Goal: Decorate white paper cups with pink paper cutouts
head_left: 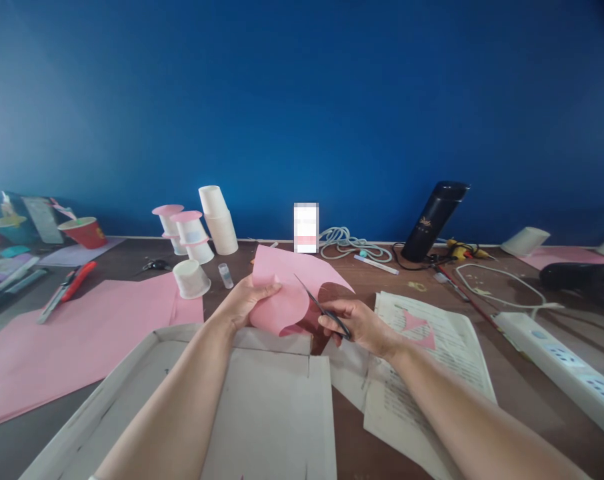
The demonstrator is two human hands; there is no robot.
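My left hand (255, 298) has the curling sheet of pink paper (285, 269) pinched at its near-left side, thumb on top, fingers out of sight beneath, so the sheet hangs right in front of me. Over on the right, my right hand (356, 320) is closed round the handles of the black-handled scissors (337, 321), blades lying across the paper; how far apart those blades stand, I can't tell.

Now the containers! Just beyond my left wrist sits a short white paper cup (192, 280), with a small clear plastic tube (225, 275) between it and the sheet. Behind them rises a stack of white paper cups (219, 227), narrow ends up, beside two white cup towers (189, 232) capped with pink discs (186, 217). Far left of my grip, a red paper cup (85, 233) holds a pink-and-white strip (65, 210). Beyond my right hand: a tall black flask (433, 223).
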